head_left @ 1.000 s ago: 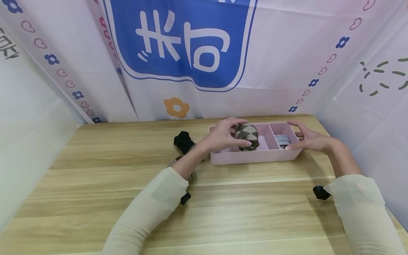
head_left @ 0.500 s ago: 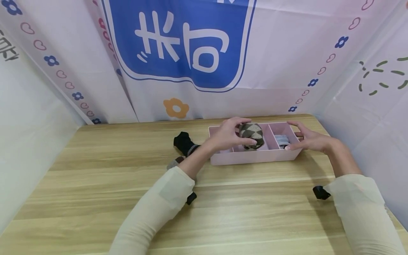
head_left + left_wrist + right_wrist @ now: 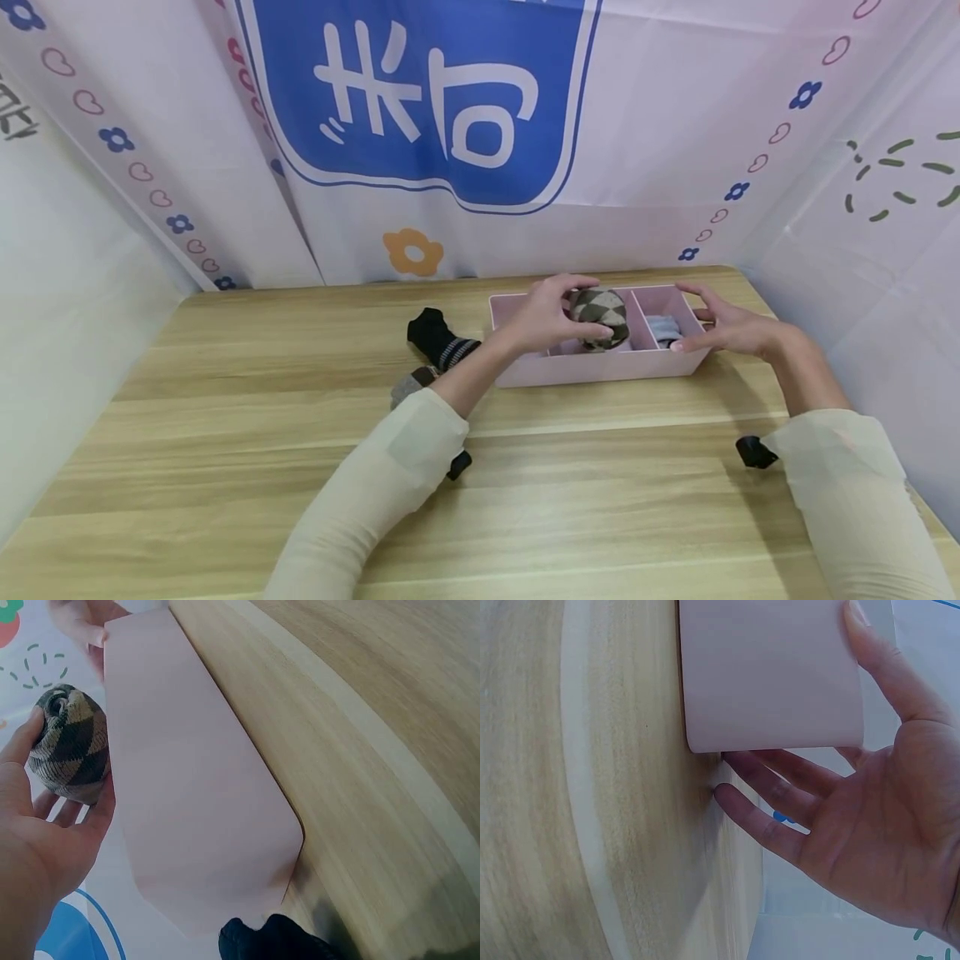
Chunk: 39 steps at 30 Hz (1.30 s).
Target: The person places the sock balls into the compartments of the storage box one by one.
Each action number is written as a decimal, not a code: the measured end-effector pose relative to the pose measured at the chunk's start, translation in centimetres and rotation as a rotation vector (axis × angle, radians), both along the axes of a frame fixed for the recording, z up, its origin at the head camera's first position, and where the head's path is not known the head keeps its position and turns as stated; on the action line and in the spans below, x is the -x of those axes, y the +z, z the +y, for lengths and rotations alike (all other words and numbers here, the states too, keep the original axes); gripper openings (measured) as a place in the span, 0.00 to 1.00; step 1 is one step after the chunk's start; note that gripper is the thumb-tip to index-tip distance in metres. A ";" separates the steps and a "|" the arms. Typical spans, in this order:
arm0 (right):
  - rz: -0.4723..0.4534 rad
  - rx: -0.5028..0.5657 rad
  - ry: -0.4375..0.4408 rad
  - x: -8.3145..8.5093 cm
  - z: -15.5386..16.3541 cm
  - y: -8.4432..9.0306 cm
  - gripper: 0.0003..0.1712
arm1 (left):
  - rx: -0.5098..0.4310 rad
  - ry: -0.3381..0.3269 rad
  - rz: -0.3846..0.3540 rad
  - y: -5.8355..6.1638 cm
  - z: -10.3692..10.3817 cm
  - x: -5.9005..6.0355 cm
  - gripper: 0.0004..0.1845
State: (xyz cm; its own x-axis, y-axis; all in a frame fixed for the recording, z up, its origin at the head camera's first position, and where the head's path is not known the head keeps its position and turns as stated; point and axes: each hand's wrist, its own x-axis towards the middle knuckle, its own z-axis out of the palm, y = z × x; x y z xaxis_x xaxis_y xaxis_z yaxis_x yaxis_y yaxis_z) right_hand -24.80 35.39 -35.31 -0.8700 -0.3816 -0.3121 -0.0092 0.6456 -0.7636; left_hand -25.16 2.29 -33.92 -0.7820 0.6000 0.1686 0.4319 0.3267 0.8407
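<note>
My left hand (image 3: 551, 315) holds a rolled-up sock ball (image 3: 602, 314) with a brown and cream diamond pattern, thumb on one side and fingers on the other. In the left wrist view the sock ball (image 3: 71, 742) sits beside the rim of a pink divided box (image 3: 187, 765). From the head view it is over the middle compartment of that pink box (image 3: 600, 367). My right hand (image 3: 731, 329) grips the box's right end; the right wrist view has its thumb along the side wall and fingers against the end. Light blue folded socks (image 3: 663, 328) lie in the right compartment.
Left of the box lie a black sock (image 3: 433, 333) with a striped cuff and a grey-brown sock (image 3: 411, 385), partly behind my left arm. A small black item (image 3: 459, 463) shows beside the left sleeve, another black piece (image 3: 755, 452) by the right sleeve. Printed cloth (image 3: 645, 167) backs the table.
My left hand has moved a little to the right with the sock ball, along the middle compartment. The right hand and the box have stayed in place.
</note>
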 end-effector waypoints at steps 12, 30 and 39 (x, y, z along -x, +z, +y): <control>0.000 0.012 -0.004 -0.1 0.0 0.1 0.65 | -0.019 0.061 -0.023 -0.6 1.5 0.6 0.37; 0.001 0.011 -0.013 0.0 0.0 0.0 0.65 | -0.041 0.123 -0.031 -0.6 2.8 1.5 0.34; -0.002 0.018 -0.015 -0.2 -0.1 0.1 0.65 | 0.060 0.191 -0.011 -0.2 3.9 1.7 0.35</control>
